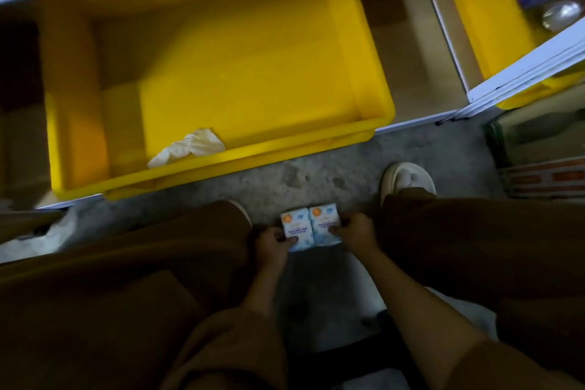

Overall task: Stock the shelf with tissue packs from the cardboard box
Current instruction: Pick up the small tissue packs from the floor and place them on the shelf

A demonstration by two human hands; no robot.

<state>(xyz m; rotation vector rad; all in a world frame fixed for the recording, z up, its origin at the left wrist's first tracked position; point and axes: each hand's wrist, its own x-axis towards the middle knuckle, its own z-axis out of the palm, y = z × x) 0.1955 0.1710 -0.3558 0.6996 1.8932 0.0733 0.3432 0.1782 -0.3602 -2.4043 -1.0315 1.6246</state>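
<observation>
Two small pale-blue tissue packs (310,226) sit side by side between my knees, just above the concrete floor. My left hand (273,244) grips the left pack at its lower edge. My right hand (356,233) holds the right pack from its right side. Ahead, on the lowest white shelf (421,120), stands a big yellow plastic bin (221,165). It holds only a crumpled pale cloth (190,147) near its front wall. No cardboard box is clearly in view.
A second yellow bin (474,25) with round tins stands on the shelf at the upper right. My cream shoe (406,180) rests on the floor to the right. An orange-striped carton (544,177) lies at the right edge, and a white bag (41,239) at the left.
</observation>
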